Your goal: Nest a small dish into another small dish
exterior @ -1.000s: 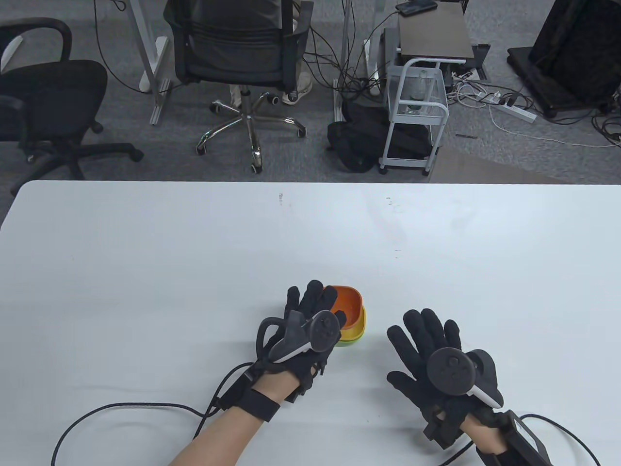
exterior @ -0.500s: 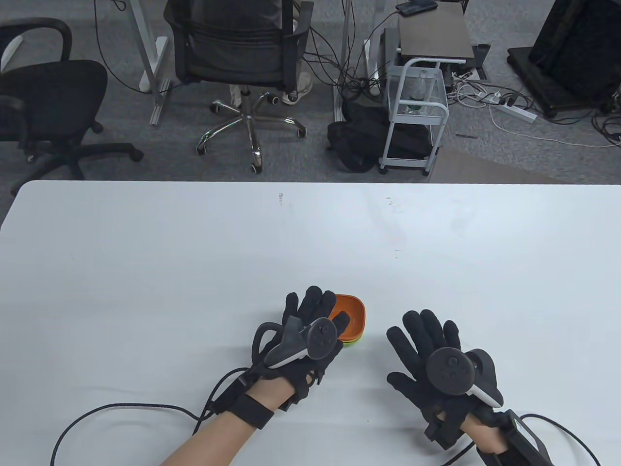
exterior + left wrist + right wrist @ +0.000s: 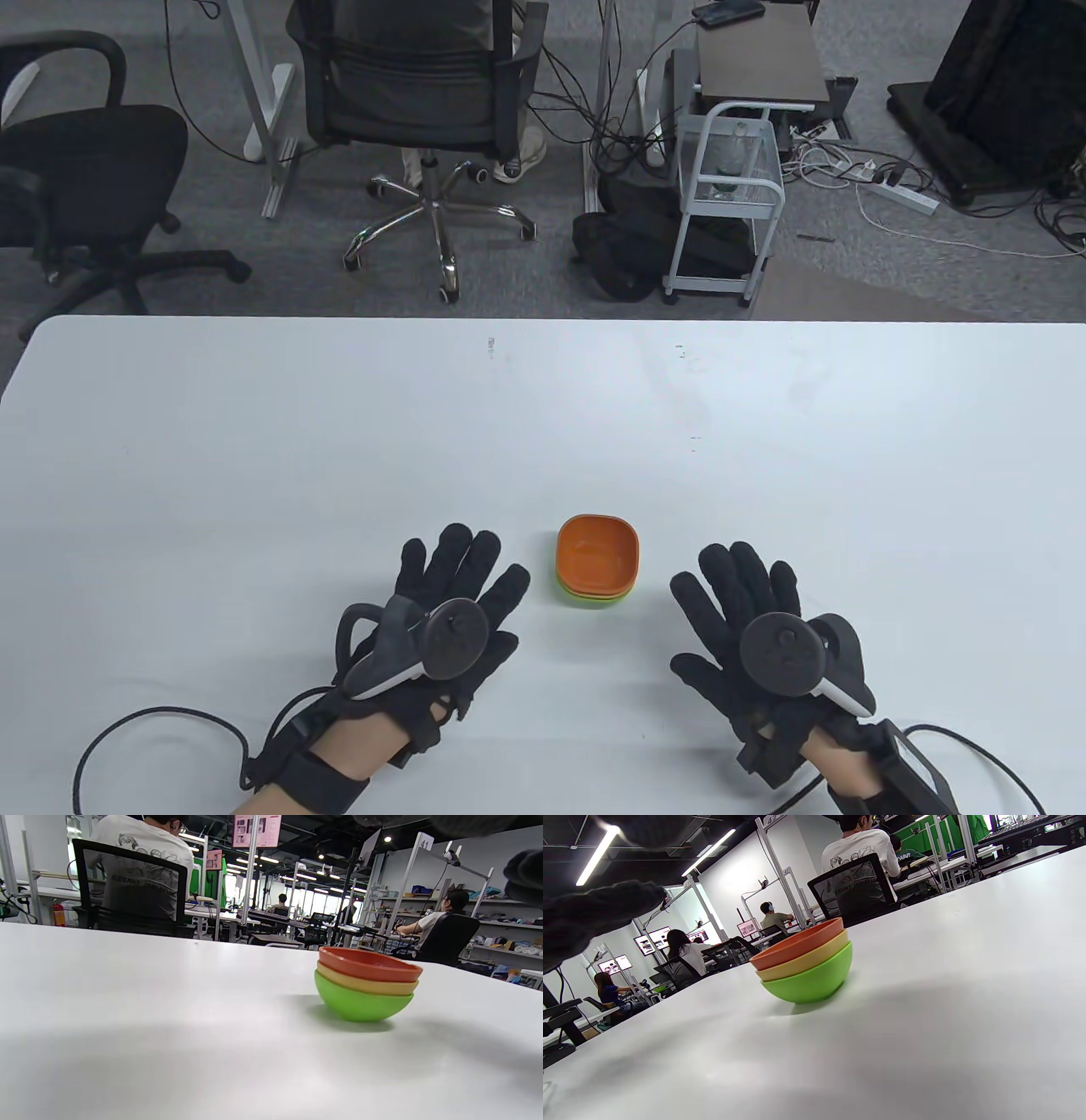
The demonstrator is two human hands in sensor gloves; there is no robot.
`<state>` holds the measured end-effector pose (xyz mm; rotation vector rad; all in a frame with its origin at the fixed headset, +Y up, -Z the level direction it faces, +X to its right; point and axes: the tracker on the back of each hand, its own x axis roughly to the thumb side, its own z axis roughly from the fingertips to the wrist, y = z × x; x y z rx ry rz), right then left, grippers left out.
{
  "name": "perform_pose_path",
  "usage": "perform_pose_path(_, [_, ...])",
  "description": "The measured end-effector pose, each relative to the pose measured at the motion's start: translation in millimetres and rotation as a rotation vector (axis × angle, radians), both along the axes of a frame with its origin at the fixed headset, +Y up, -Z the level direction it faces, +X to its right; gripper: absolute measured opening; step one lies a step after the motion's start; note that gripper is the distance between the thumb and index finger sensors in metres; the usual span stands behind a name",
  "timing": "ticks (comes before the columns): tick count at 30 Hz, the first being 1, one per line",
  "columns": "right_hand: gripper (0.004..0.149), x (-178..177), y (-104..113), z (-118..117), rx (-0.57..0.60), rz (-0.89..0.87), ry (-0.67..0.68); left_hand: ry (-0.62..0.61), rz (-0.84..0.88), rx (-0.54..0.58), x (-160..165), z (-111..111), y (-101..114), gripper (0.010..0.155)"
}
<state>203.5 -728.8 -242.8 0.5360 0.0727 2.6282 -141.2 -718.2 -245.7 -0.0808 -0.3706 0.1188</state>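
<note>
My left hand (image 3: 441, 607) has let go of the orange dish (image 3: 597, 556) and pulled back toward me and to the left; a moment ago its fingers were draped over that dish's near-left rim, and now it lies flat on the table (image 3: 254, 441), fingers spread, gripping nothing. My right hand (image 3: 747, 611) has barely shifted: it rests palm down, fingers splayed, empty too. The stack sits between my two hands, just ahead of my fingertips and touching neither. From my left wrist I can see the orange dish (image 3: 370, 964) seated inside the yellow dish (image 3: 365, 982), which sits inside the green dish (image 3: 362, 1003), rims level and even. I judge the nesting done: the top dish has dropped fully in rather than perching tilted, so nothing is left for me but to keep clear
</note>
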Motion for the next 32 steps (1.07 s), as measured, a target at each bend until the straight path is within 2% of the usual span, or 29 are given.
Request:
perform_pose_path(2, [0.077, 0, -1, 0, -0.005, 0.003, 0.000, 0.011, -0.045, -0.007, -7, 7, -14, 0.072])
perform_pose_path(4, [0.077, -1, -2, -1, -0.010, 0.012, 0.002, -0.030, -0.118, 0.003, -9, 11, -27, 0.078])
perform_pose_path(6, [0.077, -2, -3, -1, -0.010, 0.018, 0.008, -0.029, -0.150, -0.074, -8, 12, -33, 0.081])
perform_pose_path(20, [0.077, -5, -4, -2, -0.015, 0.008, 0.020, -0.037, -0.034, -0.088, -8, 7, -30, 0.082])
perform_pose_path(32, [0.077, -6, -6, -3, -0.029, 0.005, 0.026, -0.030, -0.020, -0.096, -11, 8, -30, 0.081])
